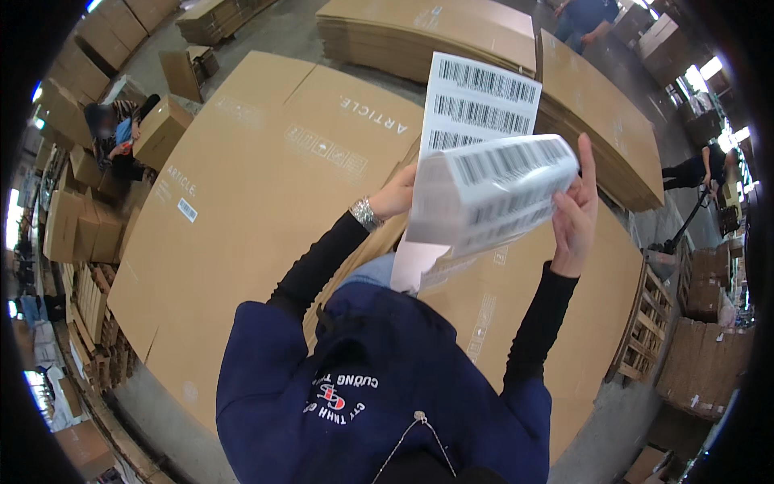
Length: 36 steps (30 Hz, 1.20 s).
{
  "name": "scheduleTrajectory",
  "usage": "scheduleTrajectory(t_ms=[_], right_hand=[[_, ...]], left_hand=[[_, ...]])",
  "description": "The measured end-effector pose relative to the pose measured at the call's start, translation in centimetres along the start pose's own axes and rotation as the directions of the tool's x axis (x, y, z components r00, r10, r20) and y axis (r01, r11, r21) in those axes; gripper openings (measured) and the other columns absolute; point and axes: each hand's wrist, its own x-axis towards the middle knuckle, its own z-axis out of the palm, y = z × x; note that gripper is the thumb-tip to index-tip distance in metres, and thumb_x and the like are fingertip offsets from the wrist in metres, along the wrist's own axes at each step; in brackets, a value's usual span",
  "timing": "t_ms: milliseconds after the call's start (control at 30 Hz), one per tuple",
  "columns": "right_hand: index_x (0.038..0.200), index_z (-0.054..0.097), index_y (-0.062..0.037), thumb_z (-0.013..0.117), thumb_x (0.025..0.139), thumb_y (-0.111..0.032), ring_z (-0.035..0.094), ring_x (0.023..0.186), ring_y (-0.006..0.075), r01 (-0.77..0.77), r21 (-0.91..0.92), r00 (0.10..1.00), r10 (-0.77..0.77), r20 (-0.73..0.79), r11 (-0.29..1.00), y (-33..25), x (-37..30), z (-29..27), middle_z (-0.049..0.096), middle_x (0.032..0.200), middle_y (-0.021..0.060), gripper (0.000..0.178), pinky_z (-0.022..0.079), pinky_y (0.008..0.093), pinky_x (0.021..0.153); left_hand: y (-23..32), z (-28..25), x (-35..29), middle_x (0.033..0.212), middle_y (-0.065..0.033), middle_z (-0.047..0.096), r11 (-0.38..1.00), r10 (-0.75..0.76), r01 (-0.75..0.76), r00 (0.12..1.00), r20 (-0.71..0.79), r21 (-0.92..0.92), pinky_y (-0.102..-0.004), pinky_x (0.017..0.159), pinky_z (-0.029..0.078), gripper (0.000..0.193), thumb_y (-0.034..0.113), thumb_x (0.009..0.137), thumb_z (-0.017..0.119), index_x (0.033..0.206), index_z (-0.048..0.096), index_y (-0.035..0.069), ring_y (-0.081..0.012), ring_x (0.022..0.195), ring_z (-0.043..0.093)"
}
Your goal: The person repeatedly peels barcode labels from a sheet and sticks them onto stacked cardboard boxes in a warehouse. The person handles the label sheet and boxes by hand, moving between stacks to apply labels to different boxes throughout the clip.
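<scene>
A long sheet of barcode labels (484, 101), white with black bars, is held up in front of me over flat brown cardboard. Its lower part curls over into a loose, slightly blurred fold, and a pale strip of backing hangs toward my chest. My left hand (393, 194), with a silver bracelet at the wrist, grips the sheet's left edge; its fingertips are hidden behind the paper. At the right end of the fold, my right hand (576, 214) pinches the edge, with one finger pointing up.
Large flattened cardboard cartons (266, 161) lie under my arms, with more cardboard stacks (427, 32) beyond. Wooden pallets (645, 323) stand at the right. One person (117, 137) handles a box at the left; another person (709, 165) stands by a pallet jack (685, 222).
</scene>
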Motion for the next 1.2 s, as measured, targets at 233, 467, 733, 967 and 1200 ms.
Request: scheduleTrajectory(t_ms=[233,467,733,967,1200], right_hand=[[0.134,0.03,-0.0037,0.058,0.083,0.003,0.056,0.071,0.0051,0.034,-0.403,0.978,-0.113,-0.174,0.914,1.7,1.3,1.3,0.062,0.083,0.0076,0.058,0.042,0.0164,0.06],[0.117,0.049,-0.0006,0.058,0.085,-0.002,0.055,0.068,0.0051,-0.12,-0.545,0.984,0.028,-0.174,0.83,1.3,1.5,0.4,0.059,0.079,0.0029,0.034,0.041,0.0149,0.058],[0.113,0.054,0.0012,0.057,0.087,-0.01,0.058,0.08,0.008,-0.036,-0.473,0.979,-0.063,-0.193,0.88,3.2,2.7,0.4,0.062,0.091,0.0039,0.029,0.044,0.0215,0.072],[0.104,0.06,0.0048,0.058,0.088,-0.01,0.059,0.087,0.0106,0.058,-0.126,0.924,-0.101,-0.37,0.99,3.2,5.5,-1.3,0.064,0.099,0.0086,0.022,0.045,0.0235,0.076],[0.103,0.059,0.0065,0.058,0.087,-0.009,0.059,0.085,0.0124,0.17,-0.162,0.905,-0.219,-0.365,0.972,1.6,5.9,-0.1,0.064,0.098,0.0102,0.022,0.045,0.0247,0.076]], left_hand=[[-0.1,0.7,-0.4,0.121,-0.0102,0.054,0.995,0.048,-0.039,0.994,-0.102,0.09,-0.0328,0.094,0.041,0.04,0.004,0.085,0.054,0.125,0.047,0.002,-0.0156,0.113,0.049],[-0.3,-0.2,-0.1,0.123,-0.0091,0.052,0.989,0.115,-0.106,0.99,-0.086,0.105,-0.033,0.095,0.039,0.043,0.011,0.087,0.056,0.127,0.044,0.003,-0.0152,0.114,0.048],[2.4,-0.6,2.1,0.116,-0.0105,0.056,0.991,0.052,-0.056,0.998,0.04,0.119,-0.0324,0.084,0.048,0.041,0.014,0.091,0.05,0.129,0.041,0.003,-0.0158,0.103,0.055],[2.9,1.7,4.6,0.101,-0.0076,0.06,0.943,0.331,-0.298,0.808,-0.487,0.148,-0.0253,0.075,0.049,0.029,0.009,0.085,0.059,0.111,0.049,-0.001,-0.0114,0.088,0.058],[-3.5,2.0,0.1,0.092,-0.0062,0.062,0.962,0.157,-0.031,0.876,-0.456,0.272,-0.0237,0.073,0.048,0.03,0.009,0.083,0.062,0.109,0.051,-0.001,-0.0111,0.082,0.059]])
